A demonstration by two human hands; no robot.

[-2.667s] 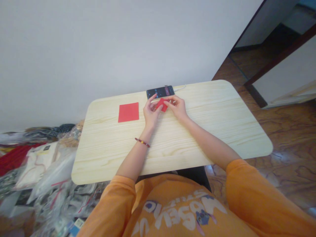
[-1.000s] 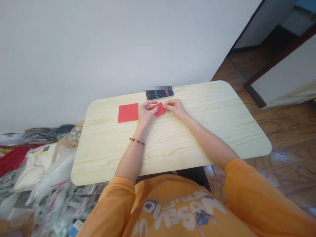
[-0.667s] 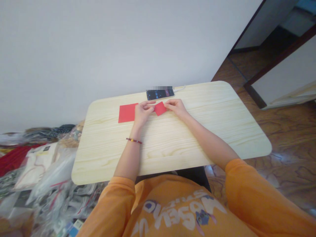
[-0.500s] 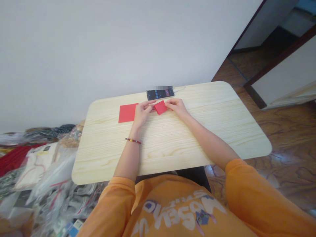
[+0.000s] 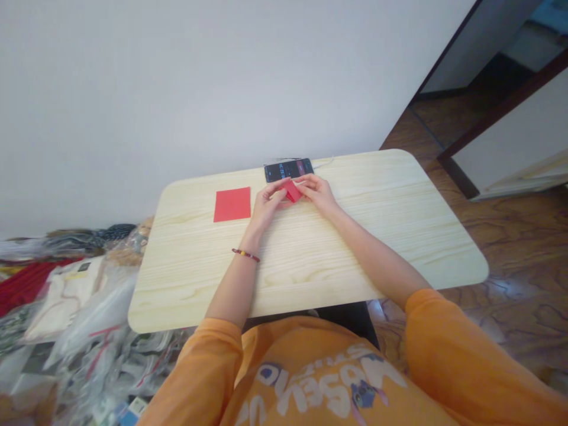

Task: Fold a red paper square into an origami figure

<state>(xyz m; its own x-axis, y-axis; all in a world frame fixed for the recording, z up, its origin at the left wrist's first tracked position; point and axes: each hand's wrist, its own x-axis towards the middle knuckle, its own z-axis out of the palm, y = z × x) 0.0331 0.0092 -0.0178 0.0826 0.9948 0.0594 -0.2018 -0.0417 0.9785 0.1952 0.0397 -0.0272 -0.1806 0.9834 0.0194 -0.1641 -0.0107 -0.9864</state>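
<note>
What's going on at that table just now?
A person is working a small red piece, apparently folded paper, between the fingertips of both hands: the left hand has one side, the right hand the other. They are over the far half of the pale table. A larger red square lies flat to the left of the left hand, untouched. Just beyond the hands, a phone lies with its screen lit. The piece's exact folds are too small to make out.

An orange top (image 5: pixel 295 340) with white lettering (image 5: pixel 341 404) is worn with a dark-red beaded bracelet (image 5: pixel 251 256).
</note>
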